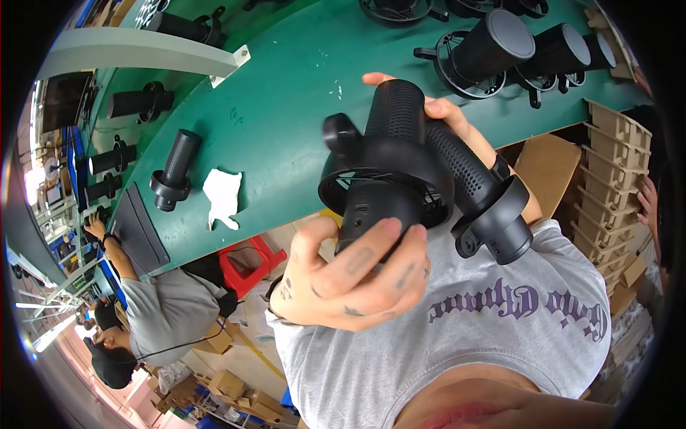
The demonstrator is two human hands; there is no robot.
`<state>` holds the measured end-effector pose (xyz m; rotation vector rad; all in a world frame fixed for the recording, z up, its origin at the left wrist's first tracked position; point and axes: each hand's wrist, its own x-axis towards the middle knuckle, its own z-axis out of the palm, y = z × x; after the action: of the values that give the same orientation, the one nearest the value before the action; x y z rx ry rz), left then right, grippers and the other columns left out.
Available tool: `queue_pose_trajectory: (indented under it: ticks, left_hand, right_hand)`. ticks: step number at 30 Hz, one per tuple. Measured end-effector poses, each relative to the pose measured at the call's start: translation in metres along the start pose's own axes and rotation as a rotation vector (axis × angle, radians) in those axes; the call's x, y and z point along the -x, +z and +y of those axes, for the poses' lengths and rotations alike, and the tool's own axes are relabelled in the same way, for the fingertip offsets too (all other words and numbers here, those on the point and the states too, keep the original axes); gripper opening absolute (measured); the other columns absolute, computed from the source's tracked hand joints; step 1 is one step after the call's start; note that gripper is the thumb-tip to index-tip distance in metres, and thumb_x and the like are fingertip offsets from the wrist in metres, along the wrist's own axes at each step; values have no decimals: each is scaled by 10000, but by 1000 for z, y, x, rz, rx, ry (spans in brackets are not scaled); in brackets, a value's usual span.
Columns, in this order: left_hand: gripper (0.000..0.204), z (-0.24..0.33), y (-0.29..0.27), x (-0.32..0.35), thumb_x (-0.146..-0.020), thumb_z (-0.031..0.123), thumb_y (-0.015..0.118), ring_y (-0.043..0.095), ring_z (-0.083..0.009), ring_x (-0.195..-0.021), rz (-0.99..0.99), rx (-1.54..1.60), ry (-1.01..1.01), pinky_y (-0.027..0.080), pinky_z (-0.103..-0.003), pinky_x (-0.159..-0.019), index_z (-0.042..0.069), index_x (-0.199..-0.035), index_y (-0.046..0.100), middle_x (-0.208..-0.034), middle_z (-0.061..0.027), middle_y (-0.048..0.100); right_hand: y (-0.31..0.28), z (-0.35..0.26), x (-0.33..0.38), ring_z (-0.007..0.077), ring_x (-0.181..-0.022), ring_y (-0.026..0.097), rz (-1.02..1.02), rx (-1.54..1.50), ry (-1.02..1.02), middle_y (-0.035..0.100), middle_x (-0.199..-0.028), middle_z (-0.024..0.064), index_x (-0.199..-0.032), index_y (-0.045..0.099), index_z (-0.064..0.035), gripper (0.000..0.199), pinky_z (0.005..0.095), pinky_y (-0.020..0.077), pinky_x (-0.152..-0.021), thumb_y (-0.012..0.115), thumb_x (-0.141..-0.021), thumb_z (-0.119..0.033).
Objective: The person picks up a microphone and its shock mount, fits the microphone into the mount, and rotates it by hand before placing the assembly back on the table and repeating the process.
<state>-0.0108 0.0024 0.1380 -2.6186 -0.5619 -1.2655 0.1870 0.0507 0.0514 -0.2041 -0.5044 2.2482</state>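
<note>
A black microphone (396,114) with a perforated grille and a ring-shaped mount (386,161) is held up in front of my chest, over the table's near edge. My left hand (364,275) is closed around its lower end, fingers curled over the body. Behind the grille is my right hand (457,118), partly hidden, with fingertips showing on both sides. A second black microphone (468,168) with a similar ring mount leans against the first, slanting down across my right wrist. My right hand appears to grip both; its palm is out of sight.
The green table (279,93) carries another microphone (179,161), a crumpled white cloth (223,196) and several ring-mounted black cylinders (493,46) at far right. A grey metal beam (143,53) crosses the upper left. Stacked trays (611,193) stand right. A co-worker (171,307) and red stool (246,264) are left.
</note>
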Motion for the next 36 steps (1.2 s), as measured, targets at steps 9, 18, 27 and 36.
queue_pose_trajectory:
  ticks: [9,18,27,36]
  left_hand:
    - [184,9,-13,-1,-636,178,615,516,-46,-1086,-276,16,49,300,-328,-671,223,-812,637,-1051,118,589]
    - [140,-6,-17,-26,-604,236,620,515,-156,-1075,-520,97,376,300,-319,-695,142,-707,612,-934,14,603]
    - [127,-9,-11,-44,-566,234,602,554,-87,-954,-642,85,677,207,-286,-576,159,-652,545,-779,57,556]
    - [169,-29,-21,22,-651,87,687,597,-238,-1019,-186,-120,-38,478,-460,-765,203,-744,606,-1012,-41,655]
  right_hand:
    - [0,5,-4,179,-858,622,23,67,-64,598,-1038,133,-1477,233,-48,780,290,537,-772,588,-902,-436]
    - [14,6,-4,162,-836,638,173,90,-28,598,-1036,132,-1485,251,-96,768,278,559,-728,582,-901,-469]
    - [-8,10,-10,167,-885,633,51,68,2,580,-1099,148,-1477,262,-106,773,269,548,-761,599,-881,-467]
    - [-1,-12,-11,164,-989,615,160,68,-139,551,-1141,85,-1404,350,-76,601,321,539,-815,595,-904,-303]
